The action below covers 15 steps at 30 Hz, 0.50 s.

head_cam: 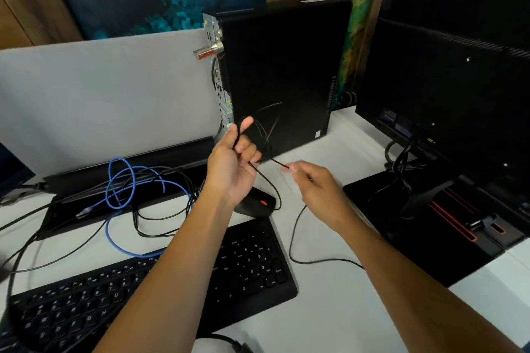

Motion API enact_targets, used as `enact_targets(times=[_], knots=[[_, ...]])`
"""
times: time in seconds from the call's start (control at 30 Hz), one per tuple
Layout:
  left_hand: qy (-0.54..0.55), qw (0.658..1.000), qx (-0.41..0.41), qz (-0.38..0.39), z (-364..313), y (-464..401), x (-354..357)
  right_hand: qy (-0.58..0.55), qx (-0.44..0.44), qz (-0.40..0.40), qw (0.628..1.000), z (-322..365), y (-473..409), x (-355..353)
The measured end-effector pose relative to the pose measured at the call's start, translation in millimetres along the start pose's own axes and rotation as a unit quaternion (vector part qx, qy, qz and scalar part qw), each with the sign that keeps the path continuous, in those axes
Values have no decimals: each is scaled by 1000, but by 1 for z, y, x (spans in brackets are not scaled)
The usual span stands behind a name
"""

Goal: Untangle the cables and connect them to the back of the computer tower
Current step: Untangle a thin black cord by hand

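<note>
Before the upright tower (281, 71), left hand (233, 169) curls round a thin black cable (268, 180), right hand (315, 189) pinches the same cable just right of it, while blue cable (120, 195) and more black ones lie tangled far left of the keyboard (143, 289) by the mouse (255, 203).

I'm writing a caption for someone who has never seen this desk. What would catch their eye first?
Two hands meet mid-frame in front of the black computer tower: the left hand grips a thin black cable, and the right hand pinches the same cable further along. To the left, a bright blue cable loops through a tangle of black ones, behind the black keyboard.
</note>
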<state>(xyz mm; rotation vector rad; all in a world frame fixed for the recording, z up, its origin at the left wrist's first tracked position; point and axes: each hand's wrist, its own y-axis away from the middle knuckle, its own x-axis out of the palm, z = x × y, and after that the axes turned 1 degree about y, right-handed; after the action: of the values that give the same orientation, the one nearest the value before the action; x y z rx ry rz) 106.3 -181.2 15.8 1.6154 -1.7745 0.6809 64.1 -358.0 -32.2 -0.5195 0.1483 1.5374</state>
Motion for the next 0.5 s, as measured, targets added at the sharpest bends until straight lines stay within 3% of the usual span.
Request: enact_targets(times=[0.07,0.17,0.27,0.4,0.5], knots=[[-4,1000,14,-13,-5,-4,-4,179,-42,5,983,-18,13,-9],[-31,999,26,-27,-8,-8,-6,377,28,61,924,-33,28,-22],[-74,996,41,-25,-1,-6,-5,416,48,88,904,-30,32,-30],[-142,988,64,-7,10,-7,-5,376,-15,192,906,-8,35,-35],[-309,944,116,15,15,-7,-8,342,-84,227,908,12,38,-38]])
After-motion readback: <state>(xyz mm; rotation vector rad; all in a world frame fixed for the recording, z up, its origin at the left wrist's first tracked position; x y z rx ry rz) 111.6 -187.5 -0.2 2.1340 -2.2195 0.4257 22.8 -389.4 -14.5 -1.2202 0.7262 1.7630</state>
